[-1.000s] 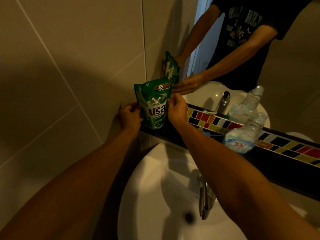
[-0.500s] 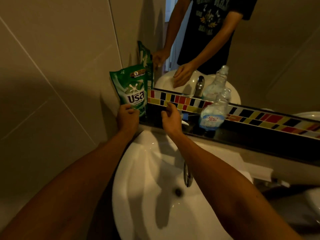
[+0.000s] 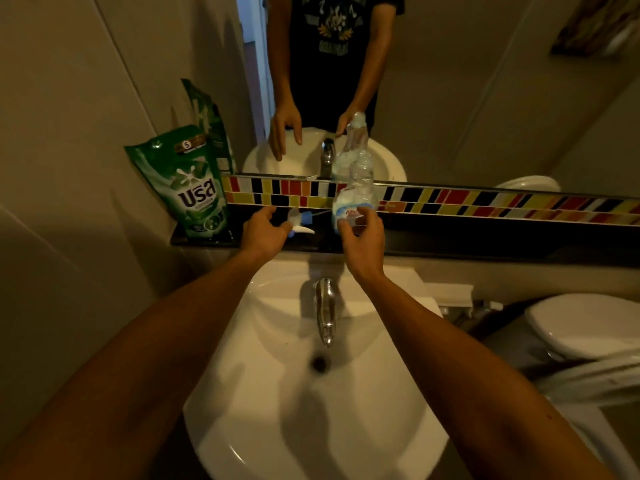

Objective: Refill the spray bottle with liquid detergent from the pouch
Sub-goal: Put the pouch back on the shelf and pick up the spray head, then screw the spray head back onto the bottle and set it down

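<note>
A white sink [image 3: 346, 393] sits below a dark shelf [image 3: 485, 242]. The green detergent pouch [image 3: 187, 188] stands upright at the shelf's left end. The right hand [image 3: 363, 237] curls around the clear spray bottle [image 3: 356, 188] on the shelf; the left hand [image 3: 263, 233] hovers spread over the white sprayer head [image 3: 299, 223].
</note>
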Demonstrator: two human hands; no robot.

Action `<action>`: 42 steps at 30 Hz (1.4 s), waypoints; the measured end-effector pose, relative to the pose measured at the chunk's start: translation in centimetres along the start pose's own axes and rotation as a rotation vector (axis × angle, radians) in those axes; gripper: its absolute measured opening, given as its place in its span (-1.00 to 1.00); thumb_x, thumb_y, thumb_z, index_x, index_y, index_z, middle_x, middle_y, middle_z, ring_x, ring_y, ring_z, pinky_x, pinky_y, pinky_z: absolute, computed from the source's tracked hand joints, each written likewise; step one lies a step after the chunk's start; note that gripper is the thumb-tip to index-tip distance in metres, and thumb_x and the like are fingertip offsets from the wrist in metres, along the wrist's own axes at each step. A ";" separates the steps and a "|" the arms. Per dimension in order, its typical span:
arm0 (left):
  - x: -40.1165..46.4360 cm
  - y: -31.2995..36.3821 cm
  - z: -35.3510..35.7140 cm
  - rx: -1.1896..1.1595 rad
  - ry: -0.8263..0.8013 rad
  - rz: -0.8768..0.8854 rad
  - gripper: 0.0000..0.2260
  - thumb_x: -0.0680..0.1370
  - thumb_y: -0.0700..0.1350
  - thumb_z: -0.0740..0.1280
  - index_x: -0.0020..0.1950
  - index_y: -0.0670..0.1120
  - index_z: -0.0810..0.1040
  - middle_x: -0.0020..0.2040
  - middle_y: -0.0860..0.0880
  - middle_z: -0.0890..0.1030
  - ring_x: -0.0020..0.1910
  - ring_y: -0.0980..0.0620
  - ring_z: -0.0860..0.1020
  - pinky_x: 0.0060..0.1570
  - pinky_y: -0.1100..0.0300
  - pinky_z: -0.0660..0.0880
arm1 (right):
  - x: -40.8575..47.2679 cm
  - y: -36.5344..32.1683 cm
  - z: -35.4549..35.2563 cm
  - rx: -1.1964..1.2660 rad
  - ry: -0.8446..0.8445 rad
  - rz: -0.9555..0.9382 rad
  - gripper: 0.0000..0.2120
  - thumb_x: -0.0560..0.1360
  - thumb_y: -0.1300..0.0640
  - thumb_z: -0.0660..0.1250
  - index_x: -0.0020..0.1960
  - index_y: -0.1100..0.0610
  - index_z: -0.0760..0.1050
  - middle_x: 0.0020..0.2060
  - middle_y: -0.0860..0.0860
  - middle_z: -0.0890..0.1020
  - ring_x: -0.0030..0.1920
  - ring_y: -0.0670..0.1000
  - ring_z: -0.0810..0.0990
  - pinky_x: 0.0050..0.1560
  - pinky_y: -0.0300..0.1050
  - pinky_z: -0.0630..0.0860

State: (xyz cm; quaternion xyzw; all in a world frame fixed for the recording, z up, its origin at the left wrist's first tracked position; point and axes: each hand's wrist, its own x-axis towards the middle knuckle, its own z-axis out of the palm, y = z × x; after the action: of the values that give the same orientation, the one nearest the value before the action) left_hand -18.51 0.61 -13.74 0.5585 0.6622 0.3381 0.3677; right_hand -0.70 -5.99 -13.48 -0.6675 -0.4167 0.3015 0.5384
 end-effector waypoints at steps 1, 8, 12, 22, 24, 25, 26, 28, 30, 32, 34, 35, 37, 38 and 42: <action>0.3 0.1 0.4 0.011 -0.003 -0.001 -0.43 0.54 -0.07 0.43 0.52 -0.11 0.36 0.46 -0.13 0.45 0.40 -0.14 0.45 0.33 0.00 0.42 | 0.5 -0.1 -0.6 0.013 0.010 0.003 -0.48 0.59 0.12 0.44 0.49 0.05 0.36 0.41 0.06 0.44 0.30 -0.01 0.54 0.15 -0.09 0.64; 3.1 -0.8 2.7 0.119 0.003 -0.039 -0.39 0.53 0.06 0.43 0.52 -0.11 0.36 0.46 -0.14 0.45 0.40 -0.19 0.44 0.33 -0.07 0.40 | 4.9 -0.8 -2.7 -0.058 -0.039 -0.033 -0.28 0.54 0.05 0.50 0.59 0.00 0.23 0.50 0.06 0.36 0.46 0.08 0.44 0.29 0.10 0.60; 4.6 -1.6 4.1 0.119 -0.007 -0.063 -0.38 0.50 0.08 0.46 0.49 -0.12 0.40 0.41 -0.15 0.50 0.36 -0.21 0.48 0.30 -0.10 0.46 | 7.6 -2.0 -3.1 -0.032 -0.174 -0.094 -0.36 0.56 0.12 0.47 0.57 0.05 0.29 0.38 -0.05 0.48 0.18 -0.22 0.53 0.03 -0.33 0.57; 6.0 -1.0 7.7 0.074 0.096 -0.118 -0.48 0.44 -0.09 0.54 0.37 -0.09 0.50 0.26 -0.14 0.60 0.24 -0.19 0.56 0.17 -0.05 0.53 | 10.7 -2.6 -2.8 0.067 -0.323 -0.055 -0.52 0.54 0.21 0.48 0.42 0.13 0.47 0.24 0.00 0.65 0.18 -0.13 0.63 0.05 -0.27 0.61; 6.2 -0.8 8.0 -0.017 0.089 -0.152 -0.47 0.43 -0.19 0.54 0.37 -0.13 0.49 0.26 -0.16 0.61 0.23 -0.19 0.58 0.13 0.02 0.52 | 10.8 -2.4 -2.9 0.075 -0.337 -0.048 -0.52 0.54 0.20 0.49 0.42 0.12 0.47 0.26 0.02 0.65 0.20 -0.10 0.63 0.02 -0.28 0.62; 6.3 -0.7 8.0 -0.057 0.083 -0.165 -0.47 0.43 -0.23 0.54 0.37 -0.15 0.49 0.26 -0.17 0.61 0.23 -0.18 0.58 0.11 0.06 0.50 | 10.9 -2.4 -2.9 0.074 -0.346 -0.046 -0.52 0.54 0.20 0.48 0.42 0.12 0.47 0.26 0.01 0.65 0.19 -0.10 0.63 0.01 -0.28 0.62; 6.3 -0.7 7.8 -0.083 0.074 -0.171 -0.47 0.43 -0.27 0.53 0.37 -0.18 0.49 0.26 -0.18 0.60 0.22 -0.18 0.58 0.11 0.09 0.50 | 10.9 -2.5 -3.1 0.075 -0.357 -0.043 -0.52 0.54 0.20 0.48 0.42 0.11 0.47 0.25 0.01 0.65 0.19 -0.10 0.63 0.01 -0.27 0.62; 6.4 -0.8 7.1 -0.100 0.068 -0.162 -0.47 0.41 -0.29 0.54 0.35 -0.19 0.51 0.24 -0.19 0.61 0.21 -0.18 0.59 0.16 0.04 0.54 | 11.1 -2.5 -3.3 0.076 -0.381 -0.031 -0.53 0.54 0.19 0.48 0.41 0.11 0.47 0.25 0.01 0.65 0.20 -0.07 0.64 0.09 -0.18 0.64; 6.3 -0.9 6.1 -0.109 0.066 -0.123 -0.49 0.40 -0.29 0.54 0.33 -0.19 0.52 0.22 -0.18 0.61 0.18 -0.16 0.59 0.15 -0.02 0.57 | 11.2 -2.6 -3.4 0.070 -0.394 -0.031 -0.53 0.53 0.18 0.49 0.41 0.12 0.48 0.25 0.02 0.66 0.22 -0.04 0.65 0.14 -0.12 0.63; 5.9 -0.7 4.8 -0.130 0.059 -0.063 -0.49 0.42 -0.30 0.53 0.34 -0.20 0.50 0.21 -0.17 0.61 0.13 -0.10 0.59 0.07 0.07 0.55 | 11.2 -2.7 -3.5 0.063 -0.401 -0.043 -0.52 0.53 0.17 0.50 0.41 0.13 0.48 0.24 0.03 0.67 0.23 -0.01 0.65 0.20 -0.05 0.63; 5.6 -0.4 3.4 -0.181 0.048 -0.003 -0.47 0.44 -0.30 0.51 0.37 -0.19 0.46 0.23 -0.18 0.60 0.14 -0.11 0.58 0.04 0.13 0.54 | 11.2 -2.8 -3.6 0.060 -0.407 -0.046 -0.52 0.53 0.18 0.50 0.41 0.14 0.48 0.23 0.05 0.67 0.23 0.02 0.65 0.22 0.00 0.62; 5.6 -0.2 2.6 -0.210 0.041 0.018 -0.46 0.45 -0.30 0.51 0.39 -0.17 0.44 0.25 -0.18 0.59 0.15 -0.09 0.59 0.05 0.14 0.55 | 11.2 -2.8 -3.6 0.059 -0.410 -0.043 -0.52 0.53 0.17 0.50 0.41 0.14 0.48 0.24 0.06 0.67 0.24 0.03 0.65 0.24 0.02 0.62; 5.5 0.3 1.1 -0.265 0.025 0.055 -0.45 0.45 -0.29 0.50 0.41 -0.16 0.43 0.25 -0.15 0.59 0.15 -0.06 0.60 0.09 0.13 0.58 | 11.1 -3.0 -3.7 0.049 -0.419 -0.041 -0.52 0.53 0.15 0.50 0.41 0.13 0.48 0.25 0.05 0.66 0.25 0.04 0.64 0.27 0.07 0.61; 5.5 0.6 0.3 -0.290 0.020 0.073 -0.46 0.45 -0.29 0.50 0.41 -0.16 0.44 0.23 -0.14 0.60 0.14 -0.06 0.62 0.09 0.14 0.59 | 11.1 -3.1 -3.7 0.043 -0.423 -0.041 -0.51 0.52 0.14 0.50 0.41 0.12 0.48 0.25 0.05 0.66 0.26 0.03 0.64 0.28 0.10 0.60; 5.3 3.1 -2.4 -0.395 0.035 0.129 -0.47 0.49 -0.30 0.46 0.44 -0.13 0.44 0.22 -0.17 0.61 0.09 -0.05 0.62 -0.07 0.22 0.59 | 10.6 -3.4 -3.8 0.026 -0.421 -0.051 -0.52 0.54 0.14 0.49 0.42 0.10 0.47 0.27 0.03 0.65 0.27 0.02 0.62 0.31 0.11 0.58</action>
State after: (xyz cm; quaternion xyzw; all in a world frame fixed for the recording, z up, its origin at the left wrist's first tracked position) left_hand -19.58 6.21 -10.45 0.5107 0.5522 0.4940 0.4362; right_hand 6.77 1.84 -8.77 -0.5719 -0.5328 0.4261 0.4555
